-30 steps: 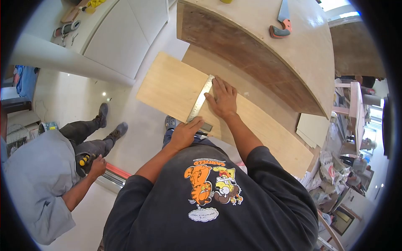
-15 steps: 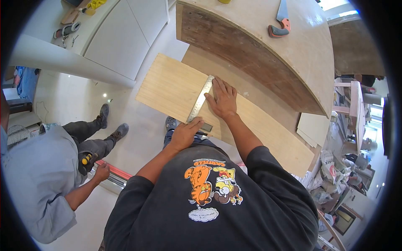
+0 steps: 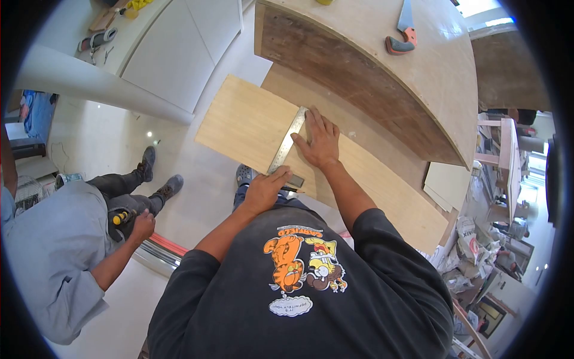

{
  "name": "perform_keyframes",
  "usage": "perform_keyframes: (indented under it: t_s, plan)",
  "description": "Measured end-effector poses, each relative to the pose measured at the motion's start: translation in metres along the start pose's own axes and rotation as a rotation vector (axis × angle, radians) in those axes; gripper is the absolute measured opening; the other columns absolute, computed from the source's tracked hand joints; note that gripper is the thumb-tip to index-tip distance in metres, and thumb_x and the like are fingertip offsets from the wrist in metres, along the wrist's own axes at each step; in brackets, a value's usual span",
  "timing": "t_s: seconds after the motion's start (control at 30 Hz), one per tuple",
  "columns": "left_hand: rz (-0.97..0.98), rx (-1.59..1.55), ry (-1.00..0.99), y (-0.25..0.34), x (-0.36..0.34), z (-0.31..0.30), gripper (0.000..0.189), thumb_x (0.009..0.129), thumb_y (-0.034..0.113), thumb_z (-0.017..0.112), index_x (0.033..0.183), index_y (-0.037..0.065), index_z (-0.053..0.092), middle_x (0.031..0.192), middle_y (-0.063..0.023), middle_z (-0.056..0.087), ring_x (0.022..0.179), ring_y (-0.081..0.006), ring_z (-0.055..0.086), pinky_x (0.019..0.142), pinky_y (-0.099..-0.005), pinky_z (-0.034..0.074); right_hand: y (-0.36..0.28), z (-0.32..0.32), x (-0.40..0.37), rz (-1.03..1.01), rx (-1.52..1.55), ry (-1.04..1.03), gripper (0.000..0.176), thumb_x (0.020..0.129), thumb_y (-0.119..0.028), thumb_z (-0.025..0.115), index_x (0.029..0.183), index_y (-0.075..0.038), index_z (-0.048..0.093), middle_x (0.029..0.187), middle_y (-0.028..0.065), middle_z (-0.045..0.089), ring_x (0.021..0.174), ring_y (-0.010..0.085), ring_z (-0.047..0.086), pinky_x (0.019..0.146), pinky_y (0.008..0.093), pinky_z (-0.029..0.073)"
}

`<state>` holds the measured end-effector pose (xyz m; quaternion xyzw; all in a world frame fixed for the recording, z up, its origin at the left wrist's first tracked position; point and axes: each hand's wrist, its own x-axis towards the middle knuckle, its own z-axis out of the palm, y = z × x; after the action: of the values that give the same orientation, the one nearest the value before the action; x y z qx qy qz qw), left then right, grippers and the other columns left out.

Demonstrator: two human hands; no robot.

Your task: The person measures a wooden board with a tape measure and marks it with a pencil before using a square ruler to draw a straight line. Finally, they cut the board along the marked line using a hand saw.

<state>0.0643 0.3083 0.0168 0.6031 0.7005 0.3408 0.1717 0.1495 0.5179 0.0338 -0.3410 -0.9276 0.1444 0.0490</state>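
One square (image 3: pixel 287 140) crosses the board (image 3: pixel 239 116): left hand (image 3: pixel 262 192) grips it at the near edge, right hand (image 3: pixel 321 143) spread across both; stock (image 3: pixel 295 180) should sit flush.

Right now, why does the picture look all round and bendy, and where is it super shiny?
Head view: the corners are black and the scene seems to bend, likely from a wide lens; head view: tiny bright glare spots dot the pale floor, a soft sheen shows on the wooden top beside the saw, and the metal square gleams too.

Lt tan brd (image 3: pixel 240 116), slvr sq (image 3: pixel 288 139)
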Motion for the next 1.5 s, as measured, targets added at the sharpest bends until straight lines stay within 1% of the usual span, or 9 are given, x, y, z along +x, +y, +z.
perform_keyframes:
  t_s: [0.07, 0.33, 0.53, 0.97, 1.13, 1.23, 1.33, 1.43, 1.5]
  plan:
    - [-0.009, 0.007, -0.009, 0.002, 0.001, -0.002, 0.046, 0.076, -0.006, 0.053, 0.118, 0.009, 0.066, 0.127, -0.0017, 0.062, 0.084, -0.0289, 0.066, 0.074, -0.0380, 0.052, -0.001, 0.001, 0.001, -0.008, -0.009, 0.004, 0.075, 0.087, -0.053, 0.059, 0.145, -0.009, 0.041, 0.154, 0.0062, 0.037, 0.136, 0.0297, 0.036, 0.112, 0.0454, 0.022]
    - [-0.044, 0.014, -0.044, 0.004, 0.000, -0.005, 0.047, 0.076, -0.006, 0.053, 0.118, 0.009, 0.065, 0.128, -0.0008, 0.062, 0.082, -0.0266, 0.066, 0.071, -0.0374, 0.052, 0.000, 0.001, 0.001, 0.002, 0.013, -0.010, 0.076, 0.085, -0.053, 0.060, 0.145, -0.010, 0.041, 0.153, 0.0054, 0.038, 0.136, 0.0291, 0.037, 0.112, 0.0455, 0.022]
    - [-0.012, 0.002, -0.004, 0.001, 0.000, -0.001, 0.047, 0.076, -0.005, 0.053, 0.119, 0.009, 0.065, 0.129, -0.0015, 0.061, 0.082, -0.0273, 0.066, 0.072, -0.0377, 0.053, 0.001, 0.003, 0.001, 0.002, -0.001, 0.009, 0.075, 0.085, -0.053, 0.061, 0.144, -0.010, 0.043, 0.152, 0.0052, 0.039, 0.134, 0.0293, 0.038, 0.112, 0.0459, 0.023]
    - [-0.030, 0.015, -0.046, 0.002, 0.000, -0.003, 0.048, 0.076, -0.005, 0.052, 0.121, 0.009, 0.065, 0.130, -0.0032, 0.061, 0.079, -0.0284, 0.067, 0.071, -0.0378, 0.053, 0.001, 0.001, 0.000, -0.013, 0.021, 0.029, 0.074, 0.085, -0.053, 0.060, 0.144, -0.010, 0.044, 0.151, 0.0066, 0.040, 0.133, 0.0300, 0.039, 0.111, 0.0459, 0.024]
    - [-0.047, 0.010, -0.072, 0.001, 0.000, -0.003, 0.052, 0.075, -0.005, 0.055, 0.124, 0.010, 0.063, 0.132, -0.0024, 0.061, 0.079, -0.0285, 0.067, 0.072, -0.0388, 0.053, 0.001, 0.002, 0.000, -0.030, -0.011, 0.020, 0.068, 0.085, -0.052, 0.062, 0.140, -0.014, 0.051, 0.152, 0.0074, 0.040, 0.134, 0.0302, 0.038, 0.111, 0.0461, 0.023]
    - [-0.154, -0.212, -0.101, 0.002, -0.001, -0.007, 0.048, 0.081, -0.003, 0.058, 0.126, 0.010, 0.061, 0.133, -0.0070, 0.059, 0.081, -0.0307, 0.067, 0.075, -0.0397, 0.053, 0.003, 0.007, -0.002, -0.052, -0.011, 0.061, 0.065, 0.084, -0.051, 0.063, 0.136, -0.014, 0.055, 0.152, 0.0073, 0.040, 0.134, 0.0305, 0.038, 0.111, 0.0467, 0.024]
    - [-0.342, -0.317, -0.116, 0.010, 0.007, -0.029, 0.044, 0.089, 0.005, 0.058, 0.133, 0.006, 0.053, 0.126, -0.0191, 0.060, 0.088, -0.0349, 0.067, 0.079, -0.0411, 0.053, 0.007, 0.007, -0.002, -0.039, 0.000, 0.044, 0.066, 0.084, -0.053, 0.063, 0.138, -0.016, 0.054, 0.154, 0.0061, 0.036, 0.137, 0.0288, 0.035, 0.112, 0.0472, 0.022]
    - [-0.568, -0.253, 0.013, 0.036, 0.040, -0.070, 0.038, 0.095, 0.008, 0.047, 0.131, -0.002, 0.048, 0.116, -0.0296, 0.059, 0.097, -0.0441, 0.062, 0.084, -0.0503, 0.050, 0.004, 0.004, -0.002, -0.021, 0.015, 0.028, 0.066, 0.083, -0.053, 0.064, 0.137, -0.015, 0.055, 0.153, 0.0072, 0.036, 0.136, 0.0299, 0.035, 0.111, 0.0480, 0.024]
    - [-0.497, -0.171, 0.076, 0.024, 0.052, -0.061, 0.036, 0.095, 0.008, 0.046, 0.129, -0.003, 0.046, 0.110, -0.0305, 0.060, 0.098, -0.0459, 0.060, 0.084, -0.0514, 0.049, 0.002, 0.002, -0.001, -0.012, 0.013, 0.024, 0.065, 0.083, -0.053, 0.064, 0.136, -0.015, 0.056, 0.153, 0.0084, 0.036, 0.136, 0.0310, 0.036, 0.111, 0.0482, 0.024]
